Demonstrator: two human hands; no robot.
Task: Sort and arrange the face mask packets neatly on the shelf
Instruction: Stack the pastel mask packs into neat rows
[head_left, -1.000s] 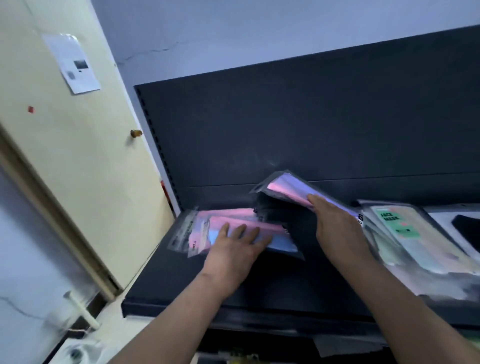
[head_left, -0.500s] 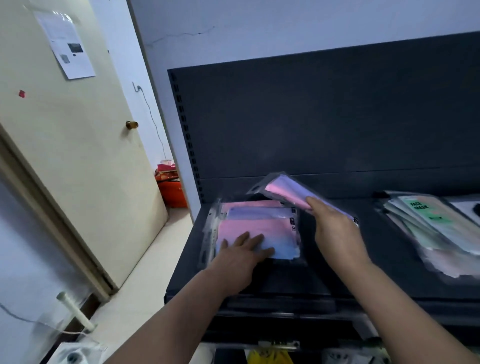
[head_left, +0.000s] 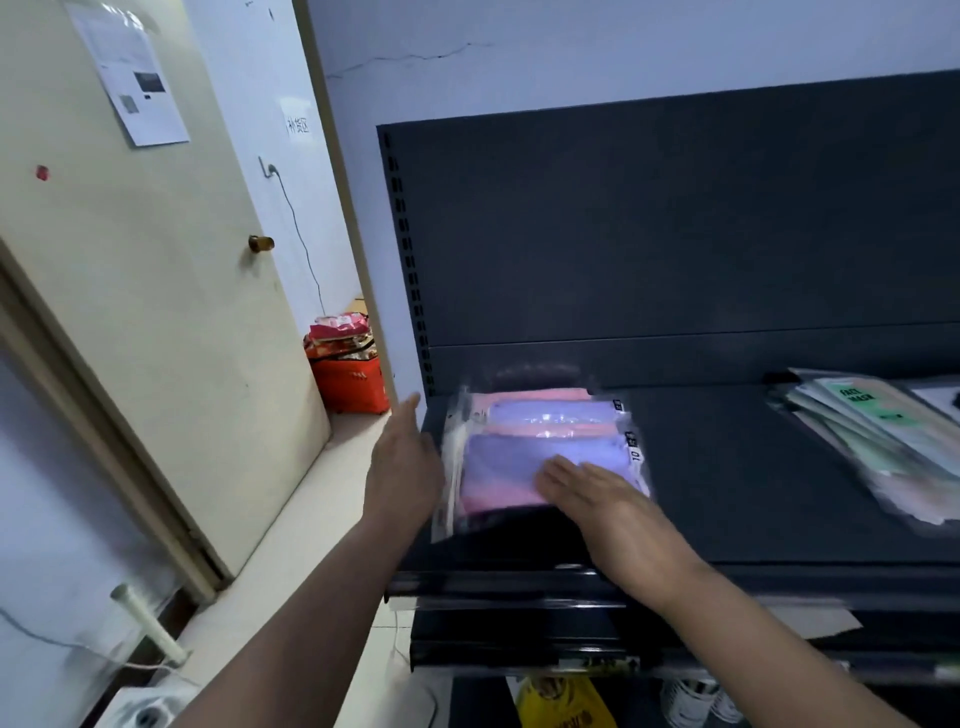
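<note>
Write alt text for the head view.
Right hand rests flat on a stack of pink and purple mask packets at the left end of the dark shelf; left hand open beside its left edge. Greenish packets lie farther right.

A cream door (head_left: 130, 322) fills the left of the frame, with a paper (head_left: 132, 78) taped at upper left and a brass knob (head_left: 260, 242) at mid-height. Beyond it a cable (head_left: 298, 223) hangs down a pale strip of wall, and a red basket (head_left: 348, 387) stands on the light floor (head_left: 306, 499). A cracked pale wall (head_left: 571, 47) runs across the top, above the dark shelf (head_left: 779, 499) and its slotted back panel (head_left: 649, 234) at right
</note>
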